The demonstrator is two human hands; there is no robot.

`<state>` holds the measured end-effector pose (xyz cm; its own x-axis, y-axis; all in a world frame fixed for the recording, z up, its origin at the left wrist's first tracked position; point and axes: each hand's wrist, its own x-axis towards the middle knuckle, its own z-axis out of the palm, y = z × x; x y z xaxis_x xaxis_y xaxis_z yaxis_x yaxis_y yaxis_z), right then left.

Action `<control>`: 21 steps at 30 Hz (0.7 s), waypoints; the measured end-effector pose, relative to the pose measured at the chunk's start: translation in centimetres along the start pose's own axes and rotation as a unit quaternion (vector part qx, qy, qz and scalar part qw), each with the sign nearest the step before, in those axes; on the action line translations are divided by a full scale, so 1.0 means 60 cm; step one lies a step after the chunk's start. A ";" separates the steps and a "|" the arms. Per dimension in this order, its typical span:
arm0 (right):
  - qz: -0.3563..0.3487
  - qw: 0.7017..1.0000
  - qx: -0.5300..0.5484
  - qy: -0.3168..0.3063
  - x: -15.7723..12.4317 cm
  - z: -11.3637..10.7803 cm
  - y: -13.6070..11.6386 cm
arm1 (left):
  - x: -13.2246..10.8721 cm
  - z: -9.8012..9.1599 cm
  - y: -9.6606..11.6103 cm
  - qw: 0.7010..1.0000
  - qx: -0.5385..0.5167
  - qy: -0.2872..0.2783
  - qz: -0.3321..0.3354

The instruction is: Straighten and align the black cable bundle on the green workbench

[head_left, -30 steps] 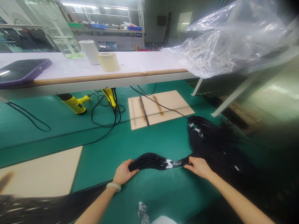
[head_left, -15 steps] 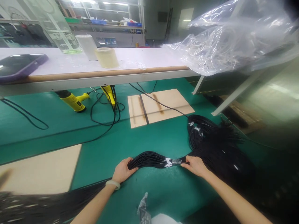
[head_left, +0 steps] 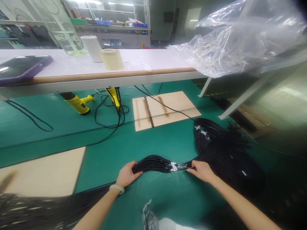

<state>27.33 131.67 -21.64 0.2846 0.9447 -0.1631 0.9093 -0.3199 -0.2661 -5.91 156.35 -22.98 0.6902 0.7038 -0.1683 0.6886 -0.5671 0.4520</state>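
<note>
Green mat (head_left: 153, 150) covers the work surface in front of me; a white table (head_left: 155, 57) with a wooden edge strip runs across beyond it. A clear plastic bag (head_left: 230, 41) of coiled cable hangs over the table's right end. Two plywood boards lie on the mat: one (head_left: 165, 108) ahead, one (head_left: 40, 172) at lower left. Below the table edge sit two yellow heat guns (head_left: 76, 104) (head_left: 115, 97), with a black power cord (head_left: 107, 124) looped beside them. On the table: a purple-cased phone (head_left: 21, 68) and a roll of tape (head_left: 111, 59).

A large heap of black wires (head_left: 223, 153) lies on the mat at my right. From it, a black cable bundle (head_left: 155, 163) runs roughly level, left to right across my front, its long axis nearly parallel to the table edge, bowed slightly away from me. White tags (head_left: 174, 166) band it near the right end.

My left hand (head_left: 128, 174), with a pale bangle (head_left: 117, 189) at the wrist, is closed over the bundle's left end, grasping it. My right hand (head_left: 202, 171) grips the bundle just right of the tags. Both hands are on the mat side, fingers over the wires.
</note>
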 end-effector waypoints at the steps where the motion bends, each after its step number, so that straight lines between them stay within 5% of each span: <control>1: 0.000 1.000 0.001 0.000 -0.001 0.000 0.000 | 0.000 0.000 0.000 1.000 -0.001 0.001 -0.001; 21: -0.005 1.000 0.002 0.009 0.014 0.029 -0.027 | 0.000 0.002 0.001 1.000 -0.014 0.004 -0.006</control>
<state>25.57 132.86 -23.00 0.2815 0.9488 -0.1432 0.9108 -0.3112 -0.2714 -5.87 156.26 -23.05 0.6798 0.7141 -0.1672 0.6903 -0.5459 0.4748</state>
